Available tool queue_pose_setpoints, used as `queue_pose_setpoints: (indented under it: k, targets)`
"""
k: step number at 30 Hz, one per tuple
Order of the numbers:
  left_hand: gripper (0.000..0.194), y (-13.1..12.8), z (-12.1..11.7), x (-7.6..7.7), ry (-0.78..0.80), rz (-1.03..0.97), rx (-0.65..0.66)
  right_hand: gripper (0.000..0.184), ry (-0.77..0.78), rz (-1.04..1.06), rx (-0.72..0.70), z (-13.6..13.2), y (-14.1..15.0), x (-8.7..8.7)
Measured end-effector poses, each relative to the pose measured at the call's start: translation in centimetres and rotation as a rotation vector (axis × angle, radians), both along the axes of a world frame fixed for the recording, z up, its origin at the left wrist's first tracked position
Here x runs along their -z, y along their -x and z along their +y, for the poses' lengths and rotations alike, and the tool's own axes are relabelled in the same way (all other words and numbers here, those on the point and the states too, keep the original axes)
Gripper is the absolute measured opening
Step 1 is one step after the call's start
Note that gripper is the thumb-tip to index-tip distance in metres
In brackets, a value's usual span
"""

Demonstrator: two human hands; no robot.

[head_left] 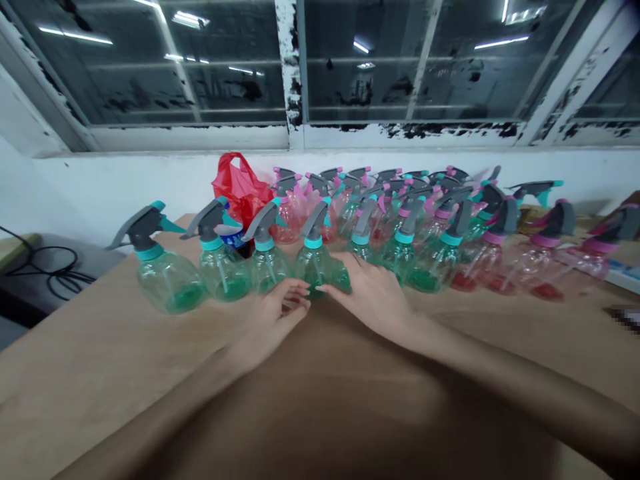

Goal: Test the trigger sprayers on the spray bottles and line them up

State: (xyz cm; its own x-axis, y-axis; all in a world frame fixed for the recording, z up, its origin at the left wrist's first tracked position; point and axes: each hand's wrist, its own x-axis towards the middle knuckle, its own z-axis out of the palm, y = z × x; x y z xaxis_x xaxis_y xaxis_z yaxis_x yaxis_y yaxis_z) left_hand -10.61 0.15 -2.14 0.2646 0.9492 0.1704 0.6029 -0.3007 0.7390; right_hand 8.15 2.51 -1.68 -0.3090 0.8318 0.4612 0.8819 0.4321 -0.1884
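A front row of clear spray bottles with grey trigger heads stands on the wooden table [75, 360]. My right hand [375, 293] lies against the right side of a green spray bottle [313, 257] near the middle, thumb in front and fingers reaching round behind. Just in front of that bottle's base is my left hand [283, 307], fingers curved and thumb apart, with nothing visible in it. Green spray bottles with turquoise collars flank the hands, such as the leftmost one [167, 283]. Pink spray bottles [480, 257] continue the row to the right.
Several more spray bottles [387, 177] crowd behind the front row. A red plastic bag [243, 190] and a blue-labelled item [231, 237] are at back left. Black cable [55, 267] lies coiled left of the table. A window [190, 67] spans the wall behind.
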Motion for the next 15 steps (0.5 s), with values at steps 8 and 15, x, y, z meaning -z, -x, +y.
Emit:
queue_pose_setpoints:
  k: [8, 15]
  targets:
    - [0.025, -1.9, 1.4, 0.9, 0.011, -0.010, 0.031, 0.042, -0.072, 0.157, 0.152, 1.4, -6.1, 0.4]
    - [0.028, -2.5, 2.6, 1.7, 0.018, -0.015, 0.017, 0.072, 0.118, 0.124, 0.130, 3.1, -5.0, 0.1]
